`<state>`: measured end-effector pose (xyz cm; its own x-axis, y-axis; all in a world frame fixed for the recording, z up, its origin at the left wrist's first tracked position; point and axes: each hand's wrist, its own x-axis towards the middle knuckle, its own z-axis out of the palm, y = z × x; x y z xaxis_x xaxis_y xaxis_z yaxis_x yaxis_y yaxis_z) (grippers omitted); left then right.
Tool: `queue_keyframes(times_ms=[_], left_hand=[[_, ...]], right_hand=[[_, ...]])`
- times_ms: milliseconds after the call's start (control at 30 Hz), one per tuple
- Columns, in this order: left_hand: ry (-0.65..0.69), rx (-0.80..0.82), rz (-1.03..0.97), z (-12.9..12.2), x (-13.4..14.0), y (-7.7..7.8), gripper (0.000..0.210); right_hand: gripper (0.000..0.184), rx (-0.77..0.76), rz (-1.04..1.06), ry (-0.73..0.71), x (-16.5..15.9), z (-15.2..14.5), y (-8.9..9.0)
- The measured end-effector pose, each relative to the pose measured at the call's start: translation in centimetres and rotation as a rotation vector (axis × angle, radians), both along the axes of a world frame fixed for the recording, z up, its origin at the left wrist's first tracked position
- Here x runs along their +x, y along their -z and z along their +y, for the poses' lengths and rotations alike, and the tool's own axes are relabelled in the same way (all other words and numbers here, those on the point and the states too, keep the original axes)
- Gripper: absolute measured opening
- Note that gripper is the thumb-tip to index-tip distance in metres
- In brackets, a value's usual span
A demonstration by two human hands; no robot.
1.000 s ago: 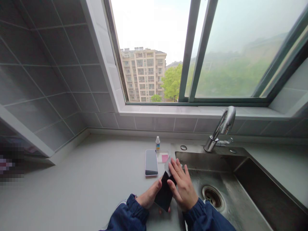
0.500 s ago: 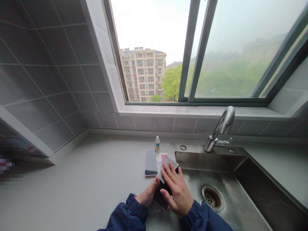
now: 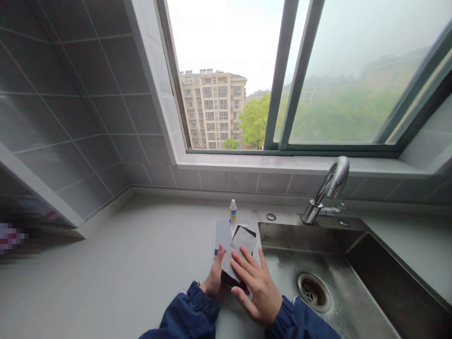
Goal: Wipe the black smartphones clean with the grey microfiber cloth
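Note:
A dark phone (image 3: pixel 243 285) is tilted in my left hand (image 3: pixel 213 279), whose fingers wrap around its left side with the thumb up along the edge. A thin grey cloth (image 3: pixel 247 238) with a zigzag-cut edge lies over the phone's face. My right hand (image 3: pixel 257 291) rests on the cloth, fingers stretched out and spread, pressing it flat; its thumb is apart, near the phone's lower end. Just beyond, on the counter, lies a second phone (image 3: pixel 223 230) with a pale frame, partly covered by my left thumb. A small white-capped bottle (image 3: pixel 233 211) stands behind it.
On the right, a steel sink (image 3: pixel 289 256) with a drain (image 3: pixel 313 291) adjoins the pale counter (image 3: pixel 141 263). A chrome faucet (image 3: pixel 323 193) rises at its back edge. Behind the bottle, a clear flat piece (image 3: pixel 243 224) lies partly hidden. An open sliding window (image 3: pixel 275 80) is above.
The cloth and my right hand have slid down along the phone, baring its dark upper end. My left hand has moved slightly up. The view has shifted a little.

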<state>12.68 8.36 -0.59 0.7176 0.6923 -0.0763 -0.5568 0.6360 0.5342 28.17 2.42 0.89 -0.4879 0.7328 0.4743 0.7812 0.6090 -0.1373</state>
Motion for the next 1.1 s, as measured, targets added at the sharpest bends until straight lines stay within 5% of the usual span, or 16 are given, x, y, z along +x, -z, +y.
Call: queue_keyframes(times_ms=[167,633,867,1100], left_hand=[[-0.118,-0.074,0.038,0.2,0.0,-0.8,0.08],[-0.033,-0.207,0.067,0.6,-0.9,-0.4,0.092],[0.083,-0.042,0.098,-0.3,-0.5,0.3,0.094],[-0.076,0.397,0.39,-0.7,-0.7,-0.6,0.069]], right_hand=[[0.053,-0.034,0.047,-0.068,-1.0,-0.6,-0.6],[0.062,-0.111,-0.015,-0.156,-2.1,-1.3,-1.3],[0.07,-0.031,0.002,-0.061,-2.0,-0.9,-0.4],[0.068,-0.003,0.014,0.114,-0.8,0.2,0.7]])
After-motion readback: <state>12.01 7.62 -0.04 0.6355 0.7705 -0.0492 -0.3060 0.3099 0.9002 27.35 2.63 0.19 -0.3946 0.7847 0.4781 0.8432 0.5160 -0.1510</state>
